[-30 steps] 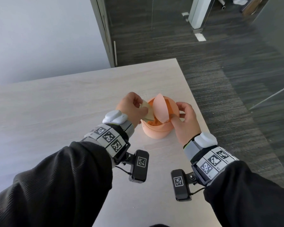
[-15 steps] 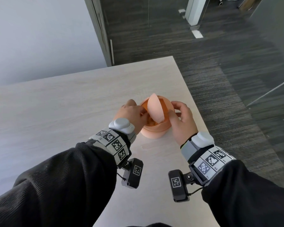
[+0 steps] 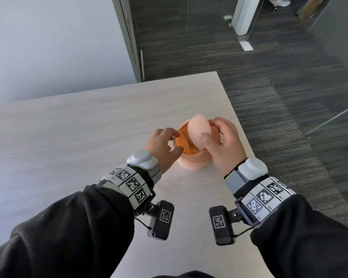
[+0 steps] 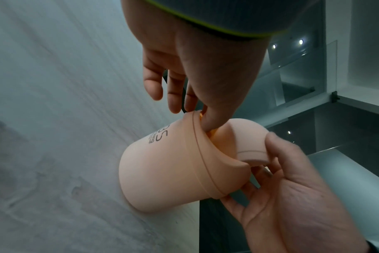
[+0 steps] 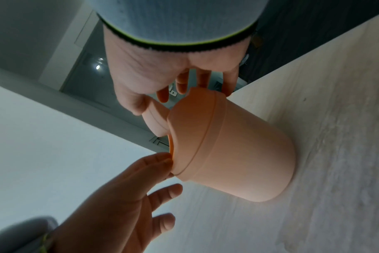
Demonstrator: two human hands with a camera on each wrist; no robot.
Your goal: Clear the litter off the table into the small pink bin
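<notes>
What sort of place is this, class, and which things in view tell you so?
Probably an office or meeting room: a plain pale table, dark carpet flooring and glass partition walls beyond it. A small pink bin stands on the table.

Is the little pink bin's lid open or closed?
Open. The swing lid stands tipped on edge, held by the right hand, showing the orange inside of the bin.

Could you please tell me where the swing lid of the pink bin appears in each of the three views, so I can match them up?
Head: the lid is just above centre, tipped on edge over the pink bin, pinched by the right hand.
Left wrist: the lid is right of centre.
Right wrist: the lid is centre-left, under the thumb.
Shared landmark: the bin's rim band.
</notes>
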